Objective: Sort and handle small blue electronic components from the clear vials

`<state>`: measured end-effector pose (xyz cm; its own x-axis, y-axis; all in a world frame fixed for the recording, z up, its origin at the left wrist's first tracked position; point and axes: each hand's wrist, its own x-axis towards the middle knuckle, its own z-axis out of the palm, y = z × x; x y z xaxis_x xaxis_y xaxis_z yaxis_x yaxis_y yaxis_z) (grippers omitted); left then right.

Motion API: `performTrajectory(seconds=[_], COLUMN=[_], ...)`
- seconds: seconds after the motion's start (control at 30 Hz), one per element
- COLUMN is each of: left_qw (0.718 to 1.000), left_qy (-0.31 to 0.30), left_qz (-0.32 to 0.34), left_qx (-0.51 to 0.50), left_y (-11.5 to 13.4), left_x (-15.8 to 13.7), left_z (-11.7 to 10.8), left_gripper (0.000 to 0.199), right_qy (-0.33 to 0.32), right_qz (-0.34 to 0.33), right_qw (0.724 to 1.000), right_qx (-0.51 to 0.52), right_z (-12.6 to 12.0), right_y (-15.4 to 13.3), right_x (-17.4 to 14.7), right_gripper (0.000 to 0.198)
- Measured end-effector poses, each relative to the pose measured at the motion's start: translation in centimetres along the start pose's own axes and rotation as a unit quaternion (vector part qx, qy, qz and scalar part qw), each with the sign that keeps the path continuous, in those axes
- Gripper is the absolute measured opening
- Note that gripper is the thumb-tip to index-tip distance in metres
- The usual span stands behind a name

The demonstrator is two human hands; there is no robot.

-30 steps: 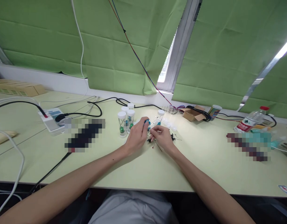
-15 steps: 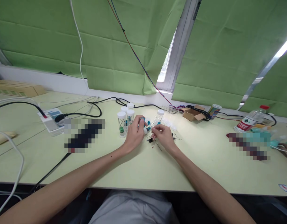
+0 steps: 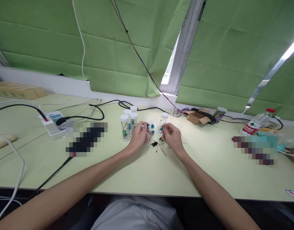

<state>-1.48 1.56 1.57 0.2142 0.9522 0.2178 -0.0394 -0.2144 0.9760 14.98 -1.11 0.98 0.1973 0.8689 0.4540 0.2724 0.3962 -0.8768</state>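
My left hand (image 3: 139,136) is closed, its fingertips around a small blue piece (image 3: 147,126). A thin bent wire (image 3: 146,146) hangs below these fingers. To its right, my right hand (image 3: 172,138) is closed in a pinch; what lies between its fingers is too small to make out. Between the hands, a small black piece (image 3: 154,144) and several thin-legged bits lie on the table. Just beyond are more small blue pieces (image 3: 152,126) and a clear vial with a white cap (image 3: 164,115). Several capped vials (image 3: 124,127), some with green or blue pieces inside, stand beside my left hand.
A power strip (image 3: 51,123) with cables lies on the left of the table (image 3: 137,179). At the back right are an open cardboard box (image 3: 197,116), a can (image 3: 220,114) and a red-capped bottle (image 3: 255,123). Another person's hand (image 3: 292,155) shows at the right edge.
My right hand has shifted slightly right, away from my left hand and the black piece. A thin wire now shows below my left fingers.
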Motion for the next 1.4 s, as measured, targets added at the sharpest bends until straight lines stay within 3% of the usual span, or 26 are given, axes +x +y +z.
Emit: performTrajectory(seconds=[0.13, 0.37, 0.6, 0.97, 1.4], left_qw=[0.998, 0.995, 0.993, 0.990, 0.991], left_qy=[0.004, 0.035, 0.041, 0.037, 0.038], left_qz=[-0.032, -0.032, -0.023, -0.056, -0.049], left_qx=[-0.047, -0.085, -0.106, -0.126, -0.115], left_y=[0.1, 0.3, 0.3, 0.2, -0.3], left_x=[0.0, -0.1, -0.3, -0.3, -0.2], left_z=[0.1, 0.1, 0.3, 0.5, 0.5], left_gripper=[0.021, 0.015, 0.014, 0.014, 0.015], right_qy=[-0.053, -0.238, -0.329, -0.307, -0.320], right_qz=[0.027, 0.102, 0.139, 0.139, 0.141], right_qw=[0.998, 0.965, 0.931, 0.934, 0.930], right_qx=[-0.007, 0.023, 0.079, 0.119, 0.111], right_z=[0.4, 1.4, 1.8, 1.9, 1.8], right_y=[0.1, -0.5, -1.8, -0.3, -0.7], right_x=[-0.2, -1.2, -2.2, -1.9, -1.9], right_gripper=[0.013, 0.027, 0.038, 0.037, 0.039])
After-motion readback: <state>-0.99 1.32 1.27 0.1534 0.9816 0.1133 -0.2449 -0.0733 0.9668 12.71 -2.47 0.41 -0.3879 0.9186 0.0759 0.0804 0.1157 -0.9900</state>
